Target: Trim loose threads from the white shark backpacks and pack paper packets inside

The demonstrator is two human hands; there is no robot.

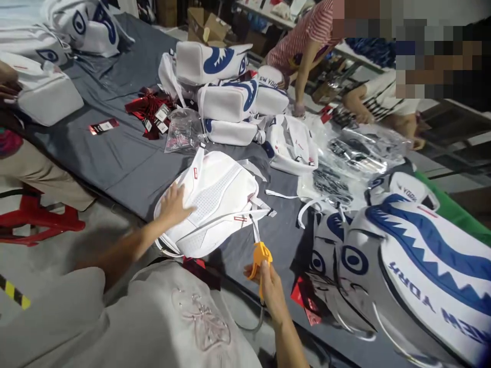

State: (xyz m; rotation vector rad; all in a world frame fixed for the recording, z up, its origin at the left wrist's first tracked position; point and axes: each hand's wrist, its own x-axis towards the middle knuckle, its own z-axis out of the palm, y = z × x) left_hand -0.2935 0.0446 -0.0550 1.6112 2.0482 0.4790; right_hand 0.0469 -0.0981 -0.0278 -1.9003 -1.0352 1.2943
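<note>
A white backpack (218, 199) lies back-side up on the grey cloth-covered table (115, 153). My left hand (172, 204) rests flat on its left part, fingers spread. My right hand (270, 289) grips orange-handled snips (259, 253), whose blades point up at a strap (251, 222) near the backpack's lower right edge.
White-and-blue shark-print backpacks (414, 266) pile up at the right, more (226, 97) at the table's middle and far left. Red tags (148, 110) and clear plastic bags (345, 158) lie about. Two other people (307, 46) work across the table; a red stool (34, 217) stands at the left.
</note>
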